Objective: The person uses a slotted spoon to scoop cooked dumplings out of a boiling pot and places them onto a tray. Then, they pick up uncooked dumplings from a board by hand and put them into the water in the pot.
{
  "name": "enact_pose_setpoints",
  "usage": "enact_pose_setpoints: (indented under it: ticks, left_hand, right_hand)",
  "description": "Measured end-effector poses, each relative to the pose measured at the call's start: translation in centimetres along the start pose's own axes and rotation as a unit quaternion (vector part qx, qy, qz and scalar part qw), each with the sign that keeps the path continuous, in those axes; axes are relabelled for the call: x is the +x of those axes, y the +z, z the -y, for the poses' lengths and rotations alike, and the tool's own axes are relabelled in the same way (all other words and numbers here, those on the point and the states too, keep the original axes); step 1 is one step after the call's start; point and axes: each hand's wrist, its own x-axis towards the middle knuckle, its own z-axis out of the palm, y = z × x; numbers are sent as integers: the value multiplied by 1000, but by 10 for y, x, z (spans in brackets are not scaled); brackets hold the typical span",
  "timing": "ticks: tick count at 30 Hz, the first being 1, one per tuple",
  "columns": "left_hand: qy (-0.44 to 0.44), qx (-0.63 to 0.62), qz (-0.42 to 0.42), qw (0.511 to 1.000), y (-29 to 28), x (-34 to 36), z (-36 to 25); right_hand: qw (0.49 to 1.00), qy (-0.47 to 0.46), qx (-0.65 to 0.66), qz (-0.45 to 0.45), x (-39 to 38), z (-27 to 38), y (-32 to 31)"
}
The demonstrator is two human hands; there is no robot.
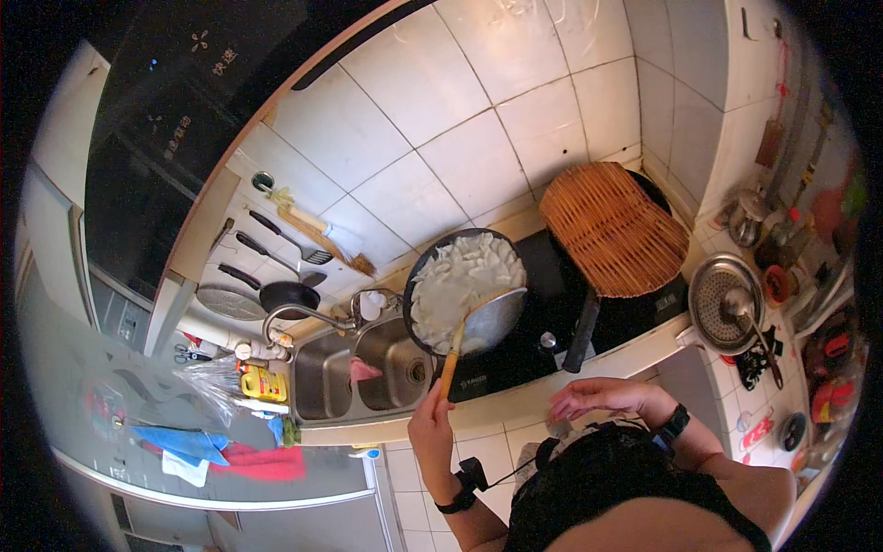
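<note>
Black fabric of a person's top (607,469) fills the foreground at a kitchen counter (515,414). At the cooktop's left end, a dark pan (413,340) holds pale, dumpling-like pieces (469,267) crowded in whitish liquid. Closed around the end of a wooden-handled utensil (451,363), the left hand (430,426) reaches over the counter's front edge, the tool's head in the pan on its right side. Open and free, fingers loosely bent, the right hand (602,397) hovers near that same front edge. Toward the right end of the black cooktop (543,304), a woven tray (612,230) covers another pan, its black handle (581,336) pointing frontward. Left of the pieces' pan, a pink cloth (364,369) lies at the double sink (322,368).
</note>
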Motion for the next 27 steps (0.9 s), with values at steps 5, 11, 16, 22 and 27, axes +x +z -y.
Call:
enact_pose_setpoints:
  ticks: [5,11,16,22,27]
  left_hand:
    - [-3,-23,-18,1000,-4,-2,-2]
    - [48,23,-80,995,-43,-11,-30]
    - [53,122,-76,988,-69,-24,-41]
    - [13,120,-23,992,-78,-31,-46]
    - [10,144,8,990,-71,-24,-45]
  right_hand:
    - [1000,-2,-2,-7,-2,3,5]
    - [1000,-2,12,-3,-3,-3,3]
    - [1000,-4,23,-4,-1,-5,5]
    - [1000,5,8,-15,3,3,10]
    - [1000,-3,19,-6,5,2,8]
